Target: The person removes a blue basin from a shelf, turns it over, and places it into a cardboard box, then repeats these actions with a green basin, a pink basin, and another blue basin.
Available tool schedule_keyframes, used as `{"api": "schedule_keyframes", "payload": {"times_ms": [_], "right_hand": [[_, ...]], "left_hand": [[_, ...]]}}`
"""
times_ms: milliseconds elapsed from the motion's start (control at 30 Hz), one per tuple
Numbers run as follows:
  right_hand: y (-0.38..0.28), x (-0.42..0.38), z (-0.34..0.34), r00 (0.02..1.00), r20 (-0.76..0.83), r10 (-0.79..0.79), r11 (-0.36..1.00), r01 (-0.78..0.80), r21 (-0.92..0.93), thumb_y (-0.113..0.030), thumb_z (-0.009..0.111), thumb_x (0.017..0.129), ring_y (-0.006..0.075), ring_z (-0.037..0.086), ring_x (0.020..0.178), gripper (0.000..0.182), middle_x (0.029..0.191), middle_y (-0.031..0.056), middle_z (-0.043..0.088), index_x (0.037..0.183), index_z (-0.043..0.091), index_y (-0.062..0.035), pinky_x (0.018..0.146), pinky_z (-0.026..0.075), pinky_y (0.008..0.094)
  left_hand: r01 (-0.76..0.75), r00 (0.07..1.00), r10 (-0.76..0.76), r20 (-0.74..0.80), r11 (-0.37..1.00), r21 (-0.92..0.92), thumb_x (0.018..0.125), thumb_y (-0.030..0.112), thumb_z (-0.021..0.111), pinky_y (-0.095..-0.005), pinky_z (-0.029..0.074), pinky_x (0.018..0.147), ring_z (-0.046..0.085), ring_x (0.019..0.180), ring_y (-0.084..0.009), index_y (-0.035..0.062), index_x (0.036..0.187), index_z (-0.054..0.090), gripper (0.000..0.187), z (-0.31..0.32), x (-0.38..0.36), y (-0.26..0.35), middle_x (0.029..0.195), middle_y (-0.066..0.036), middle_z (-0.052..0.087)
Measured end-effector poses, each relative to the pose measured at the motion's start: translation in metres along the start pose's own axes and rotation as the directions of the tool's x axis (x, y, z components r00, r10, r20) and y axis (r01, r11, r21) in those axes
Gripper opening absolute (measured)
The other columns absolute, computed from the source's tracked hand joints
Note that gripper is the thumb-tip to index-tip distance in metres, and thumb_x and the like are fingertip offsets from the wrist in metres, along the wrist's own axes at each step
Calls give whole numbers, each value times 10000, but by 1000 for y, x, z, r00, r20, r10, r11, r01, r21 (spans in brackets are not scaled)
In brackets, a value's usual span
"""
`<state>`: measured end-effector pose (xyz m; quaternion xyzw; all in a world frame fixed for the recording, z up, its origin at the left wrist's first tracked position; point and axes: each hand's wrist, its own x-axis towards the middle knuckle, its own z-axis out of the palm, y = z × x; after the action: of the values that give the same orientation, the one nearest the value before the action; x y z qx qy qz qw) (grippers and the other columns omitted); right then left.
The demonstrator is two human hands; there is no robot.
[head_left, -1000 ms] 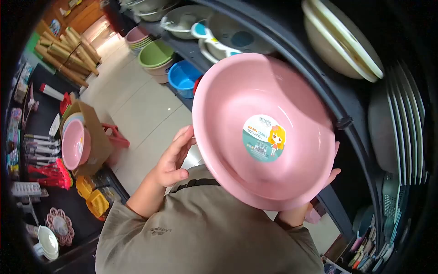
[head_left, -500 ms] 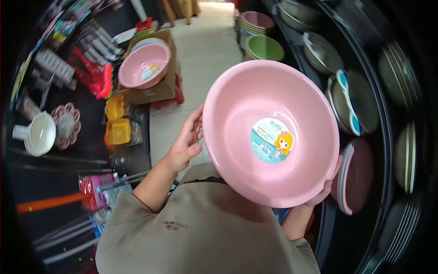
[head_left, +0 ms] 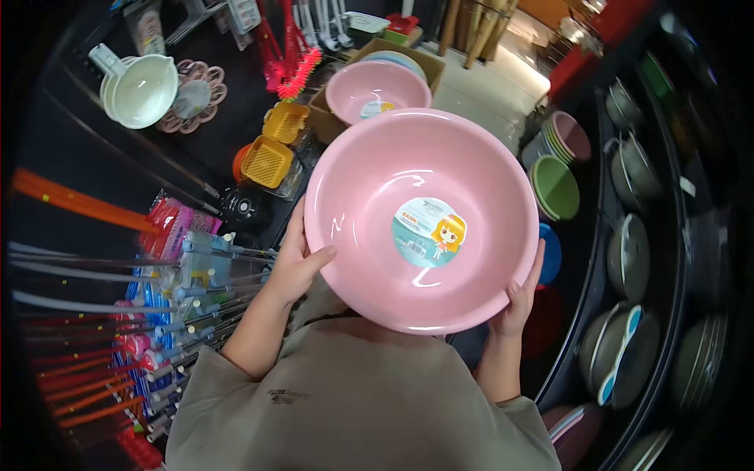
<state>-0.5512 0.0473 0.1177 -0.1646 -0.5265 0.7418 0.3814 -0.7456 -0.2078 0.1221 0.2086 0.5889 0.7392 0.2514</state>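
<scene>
A round pink plastic basin [head_left: 353, 180] is held up in front of my chest, its open side facing me. A round label [head_left: 429, 232] with a cartoon figure is stuck to its inner bottom. My left hand [head_left: 297, 263] grips the left rim, thumb over the edge and fingers hidden behind. On the lower right, my right hand [head_left: 518, 302] clasps the rim with its thumb in front. Just beyond the basin, a second pink basin [head_left: 378, 82] rests on a cardboard box [head_left: 322, 118].
Pans [head_left: 628, 247] and lids line the dark shelves at right. Stacked green basins [head_left: 556, 188] stand on the floor beside them. On the left hang white ladles [head_left: 145, 90], yellow baskets [head_left: 269, 162] and several mop poles [head_left: 86, 298]. Wooden poles [head_left: 479, 35] lean at the back.
The view has turned to the right, so shelves and boxes sit differently. The basin has moved slightly left and down in view, and my left hand now grips its rim more firmly.
</scene>
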Motion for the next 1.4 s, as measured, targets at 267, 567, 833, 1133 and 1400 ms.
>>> {"api": "schedule_keyframes", "payload": {"times_ms": [267, 567, 833, 1133, 1400], "right_hand": [[2, 115, 24, 970, 235, 68, 997, -72, 8, -217, 574, 725, 288, 336, 1322, 920, 1462, 190, 265, 1469, 71, -19, 1080, 282, 373], [27, 187, -10, 944, 245, 222, 975, -212, -67, -142, 577, 676, 276, 336, 1321, 953, 1460, 182, 278, 1468, 63, -11, 1079, 276, 357], [55, 239, -9, 919, 270, 287, 957, -266, -112, -90, 538, 721, 277, 335, 1322, 888, 1467, 176, 268, 1471, 68, -14, 1079, 278, 359], [103, 304, 32, 885, 286, 368, 930, -347, -125, 19, 489, 808, 255, 327, 1321, 804, 1462, 179, 263, 1469, 32, -14, 1069, 286, 347], [156, 367, 91, 888, 194, 417, 899, -371, -231, -10, 498, 855, 260, 319, 1330, 782, 1473, 190, 247, 1466, 10, -12, 1068, 300, 354]], "left_hand": [[-97, 970, 106, -220, 994, 52, 726, -30, 525, -344, 220, 1101, 278, 1350, -219, 11, 1464, 103, 851, 17, 50, 25, 1469, -144, 264], [-72, 956, 81, -282, 996, 43, 698, -58, 515, -331, 214, 1102, 266, 1354, -208, 29, 1469, 105, 878, 50, 109, -1, 1465, -128, 268], [-39, 928, 65, -367, 996, 77, 696, -68, 516, -329, 209, 1104, 262, 1355, -207, 28, 1467, 119, 873, 51, 148, -10, 1470, -122, 256], [-43, 910, 55, -410, 998, 38, 698, -62, 499, -325, 216, 1100, 266, 1354, -207, 26, 1468, 118, 864, 8, 218, -21, 1469, -123, 261], [-19, 932, 47, -359, 996, 82, 709, -45, 484, -324, 276, 1075, 291, 1347, -215, 35, 1466, 169, 824, -79, 341, -48, 1460, -139, 299]]}}
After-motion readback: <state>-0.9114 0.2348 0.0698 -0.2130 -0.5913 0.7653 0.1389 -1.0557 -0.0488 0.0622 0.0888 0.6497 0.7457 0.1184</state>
